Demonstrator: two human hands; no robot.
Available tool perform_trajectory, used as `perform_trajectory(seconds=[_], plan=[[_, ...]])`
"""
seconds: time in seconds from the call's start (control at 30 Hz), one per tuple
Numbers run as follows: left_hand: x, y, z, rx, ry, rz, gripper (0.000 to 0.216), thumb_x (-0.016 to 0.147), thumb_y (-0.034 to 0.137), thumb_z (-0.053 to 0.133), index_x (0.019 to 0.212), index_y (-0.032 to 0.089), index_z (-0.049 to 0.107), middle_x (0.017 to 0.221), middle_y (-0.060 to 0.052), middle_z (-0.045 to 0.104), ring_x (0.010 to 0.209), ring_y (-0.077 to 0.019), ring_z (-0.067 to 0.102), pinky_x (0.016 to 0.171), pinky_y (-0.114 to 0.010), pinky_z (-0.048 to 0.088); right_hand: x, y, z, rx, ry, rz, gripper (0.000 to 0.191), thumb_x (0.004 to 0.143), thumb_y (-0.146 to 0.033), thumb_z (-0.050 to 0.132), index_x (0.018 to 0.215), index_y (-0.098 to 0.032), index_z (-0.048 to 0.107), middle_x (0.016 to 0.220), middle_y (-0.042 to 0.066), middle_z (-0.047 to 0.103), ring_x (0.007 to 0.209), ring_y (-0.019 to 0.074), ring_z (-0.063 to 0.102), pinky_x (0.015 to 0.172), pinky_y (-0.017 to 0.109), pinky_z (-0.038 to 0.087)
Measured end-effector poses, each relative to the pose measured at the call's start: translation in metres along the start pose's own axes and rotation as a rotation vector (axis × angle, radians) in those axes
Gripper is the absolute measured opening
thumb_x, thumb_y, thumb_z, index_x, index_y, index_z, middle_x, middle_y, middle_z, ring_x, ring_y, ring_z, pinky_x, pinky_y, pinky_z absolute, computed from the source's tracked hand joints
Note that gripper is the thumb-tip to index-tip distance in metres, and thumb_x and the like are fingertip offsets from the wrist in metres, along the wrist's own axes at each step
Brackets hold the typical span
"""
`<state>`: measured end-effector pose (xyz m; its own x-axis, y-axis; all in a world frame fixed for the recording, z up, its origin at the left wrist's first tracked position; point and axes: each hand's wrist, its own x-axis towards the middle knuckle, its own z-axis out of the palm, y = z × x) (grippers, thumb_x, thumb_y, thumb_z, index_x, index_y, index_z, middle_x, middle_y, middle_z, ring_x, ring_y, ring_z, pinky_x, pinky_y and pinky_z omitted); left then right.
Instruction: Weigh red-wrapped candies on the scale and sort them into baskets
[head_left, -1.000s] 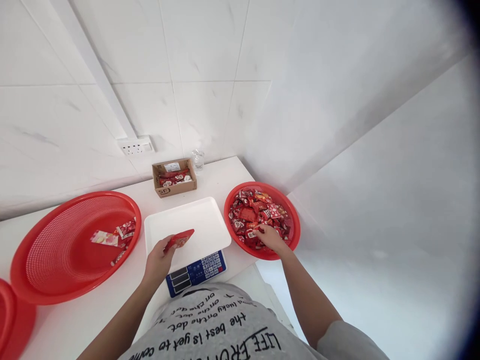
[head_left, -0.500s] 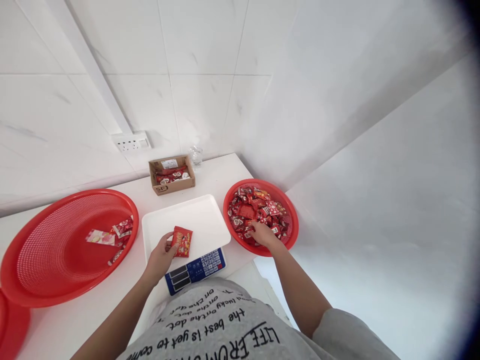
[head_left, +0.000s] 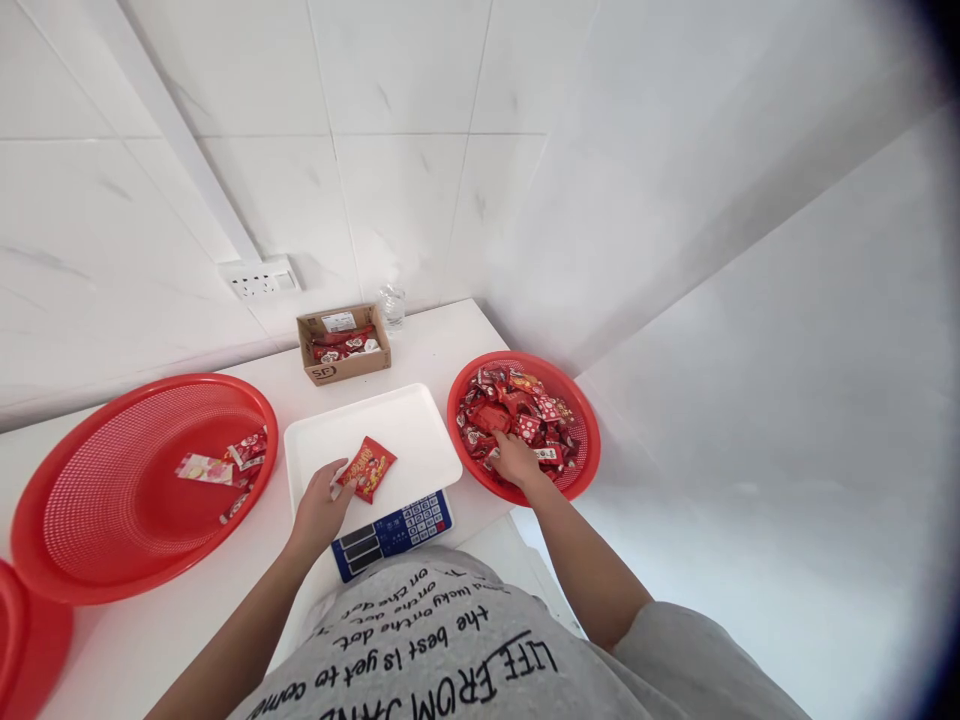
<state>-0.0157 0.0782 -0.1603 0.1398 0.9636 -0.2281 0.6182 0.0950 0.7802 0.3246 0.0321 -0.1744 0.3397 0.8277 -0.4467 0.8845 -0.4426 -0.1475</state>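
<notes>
My left hand (head_left: 324, 505) grips a small red snack packet (head_left: 369, 468) by its edge, above the white weighing pan (head_left: 416, 425) of a scale. A pale scrap shows between those fingers; what it is I cannot make out. The scale's blue keypad panel (head_left: 391, 533) juts out at the front. My right hand (head_left: 517, 462) reaches into the right red basket (head_left: 589, 430), fingers spread over a heap of small red packets (head_left: 551, 410). Its fingertips touch the packets and are partly hidden, with no packet visibly lifted.
A large red mesh basket (head_left: 97, 500) at the left holds several packets on its right side. Behind the scale stand a cardboard box (head_left: 349, 368) with red packets and a clear plastic item (head_left: 391, 305). Another red container (head_left: 34, 640) is cut off at lower left. Walls border the table.
The packet in my left hand has turned clockwise and tilted. My right hand has stayed in the right basket, its fingers now spread further apart among shifted packets. The view has moved slightly.
</notes>
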Motion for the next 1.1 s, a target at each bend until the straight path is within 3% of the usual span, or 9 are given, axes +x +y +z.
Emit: perform_trajectory(seconds=[0.23,0.47,0.7,1.1], plan=[[-0.002,0.012,-0.001,-0.005,-0.009,0.025,0.040,0.075,0.043,0.049,0.107,0.020,0.056,0.113,-0.008,0.059,0.107,-0.0238,0.055,0.089,-0.040,0.048,-0.003,0.000,0.008,0.187,-0.060,-0.098,0.043,0.076,-0.024,0.053,0.119,-0.021,0.050,0.111,0.010,0.063,0.099,0.0252,0.059,0.077,0.030,0.041],[0.000,0.029,-0.006,0.051,-0.004,0.034,0.040,0.077,0.041,0.047,0.109,0.021,0.056,0.117,-0.008,0.057,0.106,-0.0237,0.056,0.087,-0.038,0.048,0.004,0.010,-0.017,0.421,0.056,-0.053,0.031,0.075,-0.023,0.054,0.106,-0.024,0.056,0.097,0.003,0.066,0.082,0.0191,0.061,0.072,0.028,0.043],[0.004,0.038,-0.013,0.082,0.004,0.059,0.041,0.077,0.043,0.048,0.111,0.022,0.056,0.120,-0.007,0.056,0.106,-0.0231,0.055,0.092,-0.038,0.045,0.013,0.014,-0.045,0.536,0.307,-0.076,0.033,0.075,-0.022,0.053,0.107,-0.024,0.056,0.109,0.002,0.063,0.097,0.0187,0.057,0.087,0.032,0.041],[0.002,0.034,-0.017,0.084,-0.024,-0.002,0.041,0.076,0.043,0.047,0.110,0.022,0.056,0.120,-0.007,0.055,0.105,-0.0230,0.055,0.090,-0.037,0.046,0.012,0.010,-0.048,0.610,0.422,-0.043,0.046,0.077,-0.023,0.049,0.123,-0.022,0.047,0.125,0.004,0.055,0.112,0.0209,0.050,0.098,0.036,0.035]])
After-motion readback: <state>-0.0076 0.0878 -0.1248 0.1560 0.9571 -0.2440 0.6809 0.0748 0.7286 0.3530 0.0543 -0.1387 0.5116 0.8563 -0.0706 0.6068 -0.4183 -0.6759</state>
